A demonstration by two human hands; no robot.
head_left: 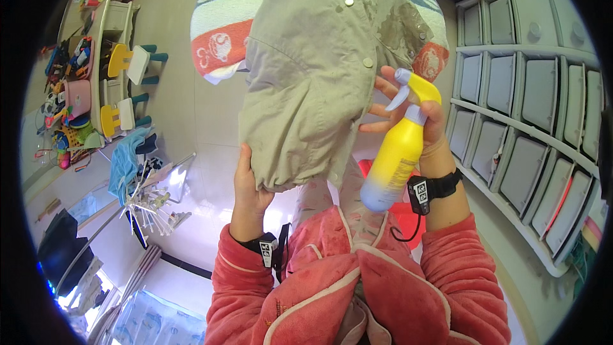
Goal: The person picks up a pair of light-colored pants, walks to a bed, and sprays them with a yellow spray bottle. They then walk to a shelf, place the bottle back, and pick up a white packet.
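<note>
A grey-beige jacket (306,67) with metal snap buttons lies over a striped towel (222,24), its near end hanging towards me. My left hand (251,191) grips the gathered hem at the lower left, thumb on top and fingers hidden beneath the cloth. In my right hand (433,120) is a yellow spray bottle (395,153) with a pale lilac trigger head and base. The bottle tilts, its nozzle up and to the left; the fingers are spread behind the trigger. Dark wet patches (400,24) show on the jacket's right side.
A grey drawer unit (517,86) stands along the right. To the left are a toy shelf (110,24), small yellow and white chairs (136,64) and a hanging clothes rack (151,206) with pegs. Something red (407,220), partly hidden, is beside my legs.
</note>
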